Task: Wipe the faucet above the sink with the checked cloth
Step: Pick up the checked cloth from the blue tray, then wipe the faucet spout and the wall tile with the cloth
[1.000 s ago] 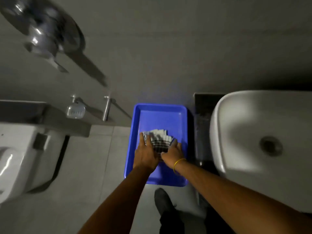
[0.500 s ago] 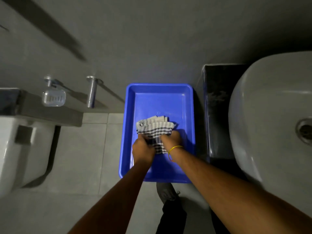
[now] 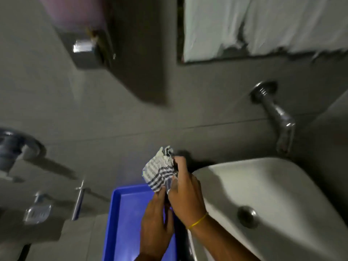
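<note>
The checked cloth (image 3: pixel 159 171), white with dark stripes, is bunched up in the air above the blue tray (image 3: pixel 124 219). My right hand (image 3: pixel 183 189) grips its right side; a yellow band sits on that wrist. My left hand (image 3: pixel 156 221) is just below, fingers touching the cloth's lower edge. The chrome faucet (image 3: pixel 276 115) juts from the grey wall at the upper right, well clear of the cloth, its spout over the white sink (image 3: pixel 273 185).
A mirror (image 3: pixel 263 25) hangs above the faucet. A metal dispenser box (image 3: pixel 88 53) is on the wall at top left. A soap dish (image 3: pixel 37 213), a chrome bar (image 3: pixel 78 202) and another chrome fitting (image 3: pixel 15 147) line the left wall.
Both hands have lifted the cloth out of the blue tray and up toward the sink's left corner. The view has tilted up, so the faucet and mirror now show.
</note>
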